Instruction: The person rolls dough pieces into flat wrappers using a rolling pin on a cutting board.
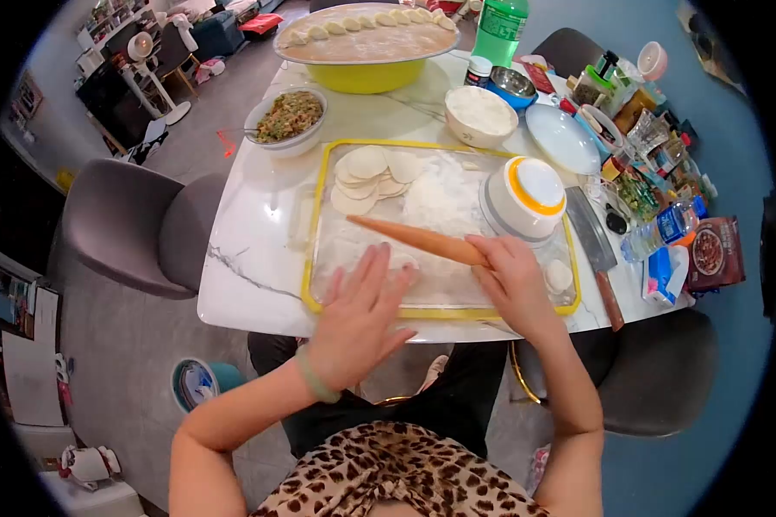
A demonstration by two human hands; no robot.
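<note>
My right hand point(517, 284) grips the thick end of a tapered wooden rolling pin point(418, 239), which slants across the cutting board with its thin tip at the left. Fingers spread, my left hand point(358, 319) is over the board's near edge. A pale dough round point(403, 262) lies by its fingertips, partly hidden; whether they touch it I cannot tell. Beyond the pin, a stack of rolled dough wrappers point(366, 177) rests beside loose flour point(444, 194). The yellow-rimmed cutting board point(307, 274) also carries an upturned white bowl point(526, 194) and a small dough piece point(558, 276).
A bowl of filling point(290, 117) stands at the far left, a flour bowl point(481, 115) at the back. Dumplings point(366, 23) line a floured tray on a yellow basin point(366, 76). Right of the board lies a cleaver point(592, 233), near bottles, jars and a blue-white plate point(563, 138).
</note>
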